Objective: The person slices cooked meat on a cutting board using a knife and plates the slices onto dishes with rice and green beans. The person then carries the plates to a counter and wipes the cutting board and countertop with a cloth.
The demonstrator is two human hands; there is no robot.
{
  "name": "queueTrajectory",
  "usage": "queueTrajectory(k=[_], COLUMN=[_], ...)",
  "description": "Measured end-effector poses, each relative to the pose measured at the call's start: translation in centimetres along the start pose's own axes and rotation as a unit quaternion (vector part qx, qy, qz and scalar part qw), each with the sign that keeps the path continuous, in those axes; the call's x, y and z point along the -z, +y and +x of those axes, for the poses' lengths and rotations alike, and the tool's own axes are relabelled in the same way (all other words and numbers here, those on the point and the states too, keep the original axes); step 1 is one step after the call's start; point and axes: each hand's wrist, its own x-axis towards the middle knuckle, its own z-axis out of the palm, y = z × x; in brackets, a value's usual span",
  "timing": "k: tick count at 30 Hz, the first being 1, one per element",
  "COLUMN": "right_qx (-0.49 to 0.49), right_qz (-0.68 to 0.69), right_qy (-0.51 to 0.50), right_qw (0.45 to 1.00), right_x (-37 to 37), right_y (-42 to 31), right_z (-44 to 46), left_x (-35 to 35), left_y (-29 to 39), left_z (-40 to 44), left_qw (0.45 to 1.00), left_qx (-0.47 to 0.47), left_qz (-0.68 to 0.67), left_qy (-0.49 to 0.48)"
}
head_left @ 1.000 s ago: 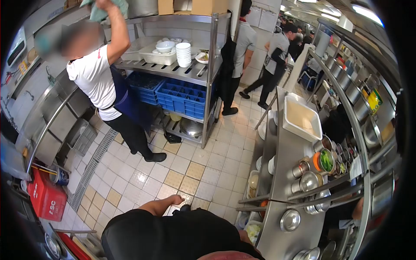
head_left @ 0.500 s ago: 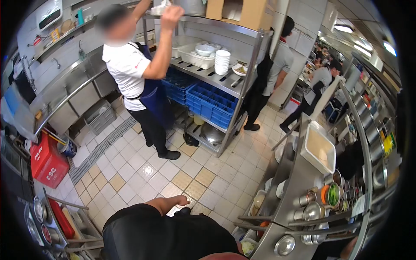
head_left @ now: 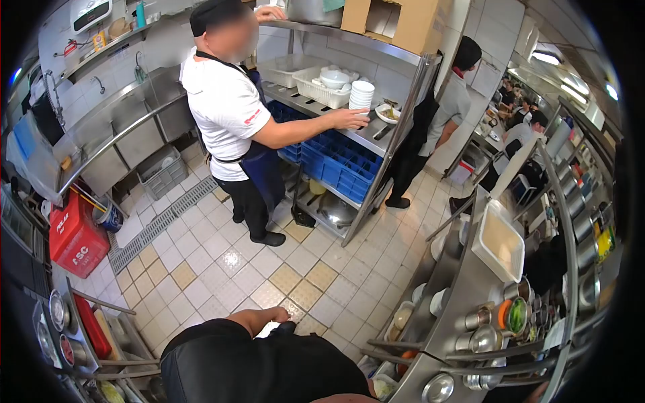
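Note:
My left hand is in front of my black-clothed body, low in the middle of the view. Its fingers look curled together, and what they hold, if anything, cannot be made out. A small white patch shows just below it, too unclear to name. My right hand is out of view. Across the floor, a co-worker in a white shirt has one hand beside a stack of white bowls on a steel rack. The co-worker's other hand is at the upper shelf.
Blue crates sit on the rack's lower shelf. At my right runs a steel counter with a white tub and several metal containers. A red box and sinks are at the left. Another person stands behind the rack.
The co-worker has turned toward the rack and lowered one arm from the upper shelf to the bowl stack. My left hand stays nearly in place. The view has shifted slightly.

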Motion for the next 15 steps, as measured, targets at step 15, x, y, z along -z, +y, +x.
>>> queueTrajectory(k=[15], right_qx=[0.004], right_qz=[-0.041], right_qy=[-0.041], right_qw=[0.998], right_x=[-2.7], right_y=[4.4], right_z=[-2.2], left_x=[16.6], left_y=[0.5], left_z=[-8.2], left_qw=[0.995], left_qx=[-0.073], left_qz=[0.061], left_qy=[0.022])
